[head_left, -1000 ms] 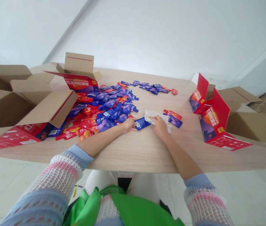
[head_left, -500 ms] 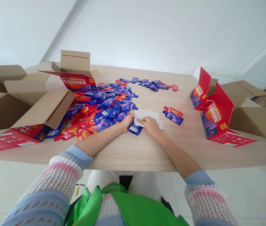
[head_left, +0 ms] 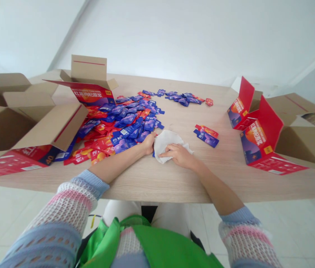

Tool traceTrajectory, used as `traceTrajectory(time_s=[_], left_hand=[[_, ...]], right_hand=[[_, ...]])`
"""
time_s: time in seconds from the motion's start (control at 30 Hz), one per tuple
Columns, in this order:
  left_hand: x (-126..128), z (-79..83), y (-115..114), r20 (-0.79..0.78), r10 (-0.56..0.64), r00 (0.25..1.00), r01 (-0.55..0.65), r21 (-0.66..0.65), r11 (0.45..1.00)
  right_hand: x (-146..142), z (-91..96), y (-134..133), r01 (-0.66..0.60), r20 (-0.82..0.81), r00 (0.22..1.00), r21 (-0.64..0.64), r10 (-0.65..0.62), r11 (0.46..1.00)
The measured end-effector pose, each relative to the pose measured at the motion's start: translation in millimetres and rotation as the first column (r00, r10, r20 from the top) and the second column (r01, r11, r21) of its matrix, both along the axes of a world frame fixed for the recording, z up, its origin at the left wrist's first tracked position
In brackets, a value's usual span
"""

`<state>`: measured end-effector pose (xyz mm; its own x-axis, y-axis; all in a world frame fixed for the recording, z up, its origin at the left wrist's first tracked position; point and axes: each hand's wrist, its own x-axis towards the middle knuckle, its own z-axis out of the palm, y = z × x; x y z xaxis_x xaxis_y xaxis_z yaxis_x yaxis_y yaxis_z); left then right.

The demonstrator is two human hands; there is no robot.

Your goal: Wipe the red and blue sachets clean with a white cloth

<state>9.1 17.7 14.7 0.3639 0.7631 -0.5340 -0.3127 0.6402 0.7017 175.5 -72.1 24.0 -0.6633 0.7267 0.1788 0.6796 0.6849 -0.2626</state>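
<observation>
White walls rise beyond the pale wood-grain bench, and white floor tiles show below its front edge. My right grip lies flat and unclenched on top of a crumpled white cloth, its fingers stretched toward the cloth's left side. My left grip curls against the cloth's left edge, touching it, though I cannot tell whether it is pinching the fabric. The cloth sits on the bench between my two grips, and a sliver of a blue sachet shows beneath its left edge. Just beyond my left grip spreads a large heap of blue and red sachets. A smaller scatter of blue sachets lies farther along the bench. To the right of the cloth, a red sachet lies just above a blue sachet. Open cardboard boxes and red printed cartons crowd the left end, with more red cartons at the right. Below the bench, my knit sleeves frame a green bag on my lap.
</observation>
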Motion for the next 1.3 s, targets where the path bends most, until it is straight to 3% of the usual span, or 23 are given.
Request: traceTrajectory(time_s=[0.17,0.33,0.47,0.63,0.77,0.9,1.0,1.2,1.3], left_hand=[[-3,-1.2,2,0.051,-0.051,0.997,0.048,0.070,0.996],[-6,-3.7,6,0.059,-0.227,0.972,0.227,0.005,0.974],[-9,-4.4,7,0.094,-0.242,0.966,0.240,0.035,0.970],[-19,2.4,8,0.173,-0.422,0.890,0.405,0.124,0.906],[-25,7.9,7,0.184,-0.527,0.829,0.508,0.145,0.849],[-23,4.5,5,0.163,-0.533,0.830,0.506,0.179,0.844],[-19,-2.1,5,0.174,-0.518,0.838,0.482,0.210,0.851],[-12,-10.1,6,0.142,-0.409,0.901,0.382,0.185,0.905],[-10,-13.5,6,0.128,-0.352,0.927,0.329,0.168,0.929]], right_hand=[[2,2.9,0,0.002,0.049,0.999,-0.072,0.002,0.997],[0,10.0,-6,-0.012,0.071,0.997,-0.145,0.023,0.989],[3,9.9,-3,0.024,0.071,0.997,-0.169,-0.013,0.985],[15,4.2,6,0.129,0.038,0.991,-0.108,-0.126,0.986],[28,2.0,13,0.328,0.074,0.942,-0.012,-0.326,0.945],[38,0.4,18,0.511,0.150,0.845,0.063,-0.514,0.857],[45,-0.6,19,0.573,0.179,0.797,0.075,-0.576,0.816],[55,9.2,15,0.563,0.025,0.821,0.125,-0.570,0.817],[44,14.7,10,0.483,-0.058,0.875,0.169,-0.481,0.859]])
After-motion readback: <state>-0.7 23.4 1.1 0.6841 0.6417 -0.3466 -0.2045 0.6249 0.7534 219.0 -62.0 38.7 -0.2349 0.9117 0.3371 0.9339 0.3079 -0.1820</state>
